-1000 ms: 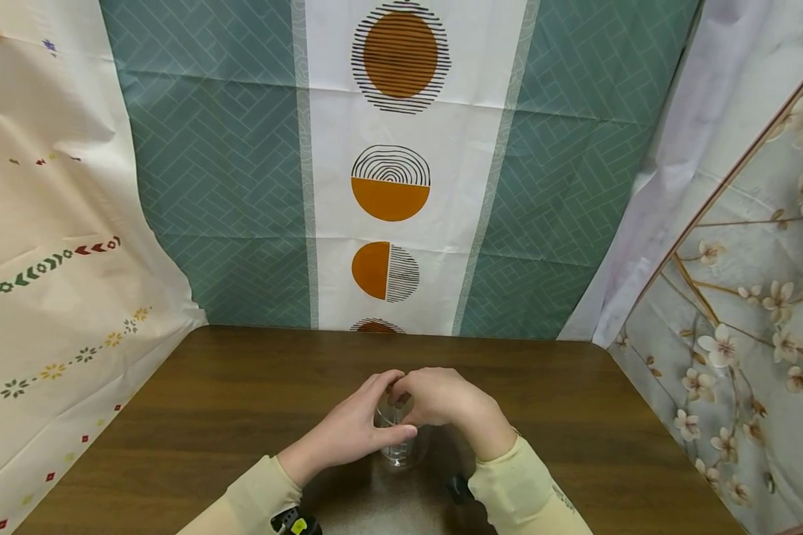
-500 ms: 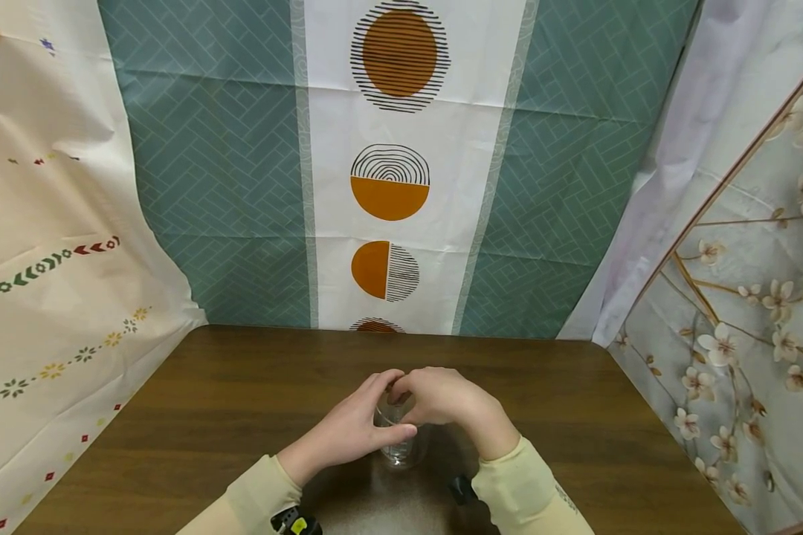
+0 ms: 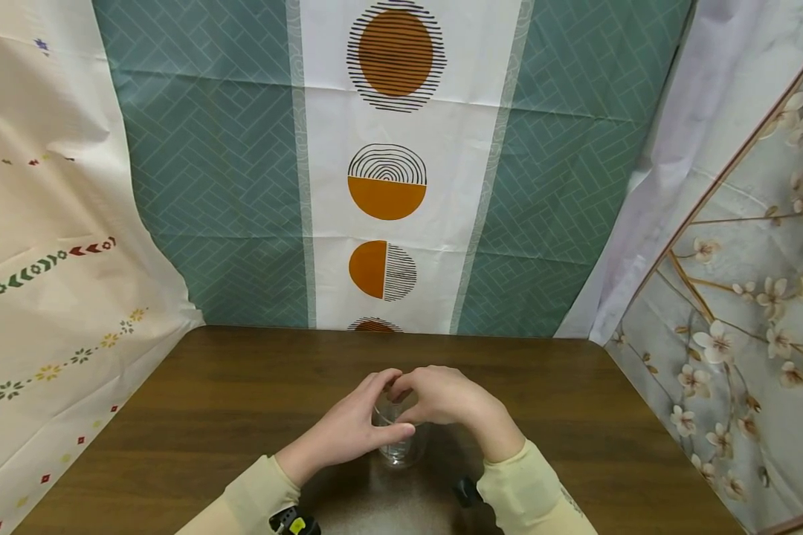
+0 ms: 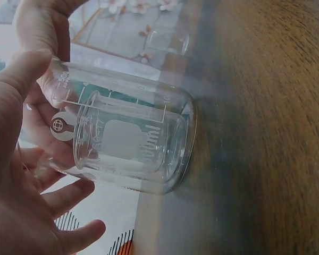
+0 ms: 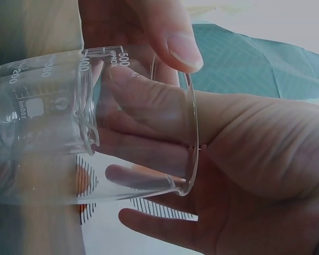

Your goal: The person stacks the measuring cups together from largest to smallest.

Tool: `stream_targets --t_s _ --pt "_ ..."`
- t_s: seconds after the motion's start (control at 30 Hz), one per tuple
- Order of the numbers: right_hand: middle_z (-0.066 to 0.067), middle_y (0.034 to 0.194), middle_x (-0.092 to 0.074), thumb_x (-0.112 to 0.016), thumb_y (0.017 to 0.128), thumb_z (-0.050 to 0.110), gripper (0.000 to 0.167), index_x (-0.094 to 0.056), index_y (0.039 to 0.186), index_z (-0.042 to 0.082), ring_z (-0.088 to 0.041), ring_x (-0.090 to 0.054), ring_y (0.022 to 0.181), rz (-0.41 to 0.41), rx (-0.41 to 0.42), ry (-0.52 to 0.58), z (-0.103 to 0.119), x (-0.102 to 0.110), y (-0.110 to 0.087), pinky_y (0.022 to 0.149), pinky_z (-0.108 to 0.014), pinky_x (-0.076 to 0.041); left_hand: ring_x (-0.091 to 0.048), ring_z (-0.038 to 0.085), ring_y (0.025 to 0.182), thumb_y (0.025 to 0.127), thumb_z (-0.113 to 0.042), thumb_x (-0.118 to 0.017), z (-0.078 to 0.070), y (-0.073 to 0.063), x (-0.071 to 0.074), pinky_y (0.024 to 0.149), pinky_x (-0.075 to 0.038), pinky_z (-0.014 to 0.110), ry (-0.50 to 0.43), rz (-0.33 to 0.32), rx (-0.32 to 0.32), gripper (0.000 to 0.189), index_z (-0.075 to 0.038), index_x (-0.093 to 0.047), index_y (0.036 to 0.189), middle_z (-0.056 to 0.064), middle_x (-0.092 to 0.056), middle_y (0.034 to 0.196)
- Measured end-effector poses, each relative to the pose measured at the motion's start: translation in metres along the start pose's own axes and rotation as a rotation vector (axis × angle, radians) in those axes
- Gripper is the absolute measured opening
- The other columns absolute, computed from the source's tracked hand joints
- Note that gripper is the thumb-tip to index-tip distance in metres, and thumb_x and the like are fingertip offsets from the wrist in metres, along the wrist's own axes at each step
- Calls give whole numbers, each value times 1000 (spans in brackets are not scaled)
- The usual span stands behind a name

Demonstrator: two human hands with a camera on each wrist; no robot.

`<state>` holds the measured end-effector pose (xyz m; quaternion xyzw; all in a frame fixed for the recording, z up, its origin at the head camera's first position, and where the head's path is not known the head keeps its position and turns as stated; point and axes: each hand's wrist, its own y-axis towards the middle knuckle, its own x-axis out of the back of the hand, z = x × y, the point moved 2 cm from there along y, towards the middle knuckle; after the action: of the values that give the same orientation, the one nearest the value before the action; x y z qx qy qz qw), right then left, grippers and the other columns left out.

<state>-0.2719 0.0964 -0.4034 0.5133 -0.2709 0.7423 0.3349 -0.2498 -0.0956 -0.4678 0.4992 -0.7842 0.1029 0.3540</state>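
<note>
A large clear glass beaker [image 4: 143, 87] with white markings up to 500 stands upright on the dark wooden table, with a smaller beaker [image 4: 130, 141] inside it, its base close to the large one's bottom. My left hand [image 3: 348, 429] holds the large beaker near the rim, thumb on the near side and fingers around the far side. From above, my right hand [image 3: 444, 401] reaches into its mouth. In the right wrist view, the right thumb and fingers show through the glass, tips right at opposite sides of the small beaker's rim. The right palm stays outside.
The wooden table [image 3: 241, 386] reaches back to a green and white patterned curtain [image 3: 234, 186]. Patterned cloths hang at the left [image 3: 53, 297] and right [image 3: 723, 334]. Another clear glass vessel [image 4: 169, 40] shows in the left wrist view's background. Black devices sit at both wrists.
The head view has shifted slightly. The right thumb has moved a little to the left over the beaker's mouth; the left hand and both beakers look the same.
</note>
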Motion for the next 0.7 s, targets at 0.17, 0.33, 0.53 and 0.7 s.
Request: stream_targets --t_s 0.17,0.33,0.53,0.7 --pt "14 121 -79 -91 93 32 33 -82 124 24 -20 -73 116 -36 17 8 -1 2 -6 100 -49 -56 -57 17 134 97 -64 -79 1 1 0 108 -51 56 5 -9 -8 79 -32 -44 161 -4 -50 155" --pt "13 123 -79 -87 97 36 34 -81 129 23 -17 -72 117 -66 37 21 -4 5 -12 99 -48 -57 -57 17 135 98 -61 -80 2 1 0 108 -51 57 4 -11 -4 77 -33 -44 160 -6 -50 155" --pt "10 128 -79 -84 101 34 36 -80 134 20 -21 -71 122 -91 42 50 -7 7 -20 102 -51 -56 -56 23 139 98 -58 -80 3 1 0 109 -50 60 1 -4 2 76 -32 -44 160 -3 -50 156" --pt "8 132 -77 -83 101 35 39 -79 136 18 -23 -71 125 -121 44 58 -9 7 -25 104 -52 -56 -55 27 142 99 -56 -81 2 1 -1 111 -49 62 9 -8 -4 77 -29 -44 160 -1 -50 156"
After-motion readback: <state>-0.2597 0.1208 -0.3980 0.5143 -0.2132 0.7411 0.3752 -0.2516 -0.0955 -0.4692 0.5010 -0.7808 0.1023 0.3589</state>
